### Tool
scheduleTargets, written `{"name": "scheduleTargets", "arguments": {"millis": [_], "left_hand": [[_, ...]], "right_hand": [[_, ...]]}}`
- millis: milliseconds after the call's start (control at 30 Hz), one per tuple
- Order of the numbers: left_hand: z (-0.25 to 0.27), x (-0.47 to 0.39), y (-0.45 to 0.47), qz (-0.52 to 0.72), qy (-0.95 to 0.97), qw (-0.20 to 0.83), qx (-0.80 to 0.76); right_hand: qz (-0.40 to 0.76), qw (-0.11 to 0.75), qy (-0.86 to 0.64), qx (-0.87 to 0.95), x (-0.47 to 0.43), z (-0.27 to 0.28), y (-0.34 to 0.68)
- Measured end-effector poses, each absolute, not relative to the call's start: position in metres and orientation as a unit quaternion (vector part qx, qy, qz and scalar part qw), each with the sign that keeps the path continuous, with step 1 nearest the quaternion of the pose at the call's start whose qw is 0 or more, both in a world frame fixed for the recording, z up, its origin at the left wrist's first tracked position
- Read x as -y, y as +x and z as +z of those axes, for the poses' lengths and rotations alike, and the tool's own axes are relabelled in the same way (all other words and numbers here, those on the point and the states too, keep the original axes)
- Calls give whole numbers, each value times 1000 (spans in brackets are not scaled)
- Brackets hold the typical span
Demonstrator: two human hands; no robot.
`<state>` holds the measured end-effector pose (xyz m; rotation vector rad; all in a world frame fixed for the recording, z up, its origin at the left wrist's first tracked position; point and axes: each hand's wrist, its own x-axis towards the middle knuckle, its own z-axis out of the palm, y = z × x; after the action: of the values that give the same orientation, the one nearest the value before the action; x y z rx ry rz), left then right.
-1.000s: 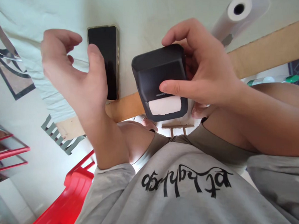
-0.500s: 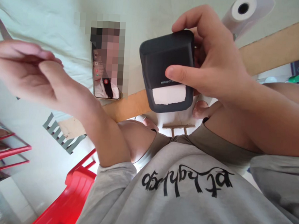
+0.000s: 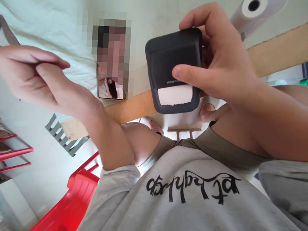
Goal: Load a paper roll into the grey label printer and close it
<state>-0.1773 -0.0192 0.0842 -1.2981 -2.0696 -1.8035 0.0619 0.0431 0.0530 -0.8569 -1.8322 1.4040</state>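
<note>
In my right hand [image 3: 221, 60] is a small black label printer [image 3: 175, 56] marked NIIMBOT, held up over the table's near edge. My thumb lies across its face, and the other fingers curl round its far side. A strip of white label paper [image 3: 175, 95] with a ragged end shows at the printer's lower end. My left hand [image 3: 32, 74] is raised at the left, palm up, with fingers folded over and the thumb against them. Whatever it may hold is hidden. A phone [image 3: 111, 91] with a partly blurred screen is between the two hands.
A pale green cloth [image 3: 58, 7] covers the table, which has a wooden edge [image 3: 284, 44]. A roll of clear film [image 3: 241, 16] stands at the upper right. A red plastic chair [image 3: 69, 200] is at lower left, near a grey slatted piece [image 3: 65, 138].
My left hand's fingers have shifted slightly, one now reaching further right past the thumb. The printer stays in my right hand, almost still. The view has shifted a little.
</note>
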Motion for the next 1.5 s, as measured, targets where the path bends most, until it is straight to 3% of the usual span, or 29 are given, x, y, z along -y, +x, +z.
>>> {"name": "scheduleTargets", "arguments": {"millis": [100,333,700,933,1167,1500], "left_hand": [[78,17,-182,-606,-486,33,629],[63,39,-221,-369,-560,-187,717],[58,39,-224,-303,-591,-162,730],[54,37,-226,-375,-574,-145,713],[57,19,-214,-613,-507,26,605],[58,16,-205,-670,-495,21,554]], "right_hand": [[535,332,-329,704,-43,55,62],[523,295,-347,720,-40,63,63],[523,294,-354,717,-39,65,65],[523,290,-357,717,-38,63,63],[511,282,-362,727,-40,63,64],[504,285,-364,730,-40,64,64]]}}
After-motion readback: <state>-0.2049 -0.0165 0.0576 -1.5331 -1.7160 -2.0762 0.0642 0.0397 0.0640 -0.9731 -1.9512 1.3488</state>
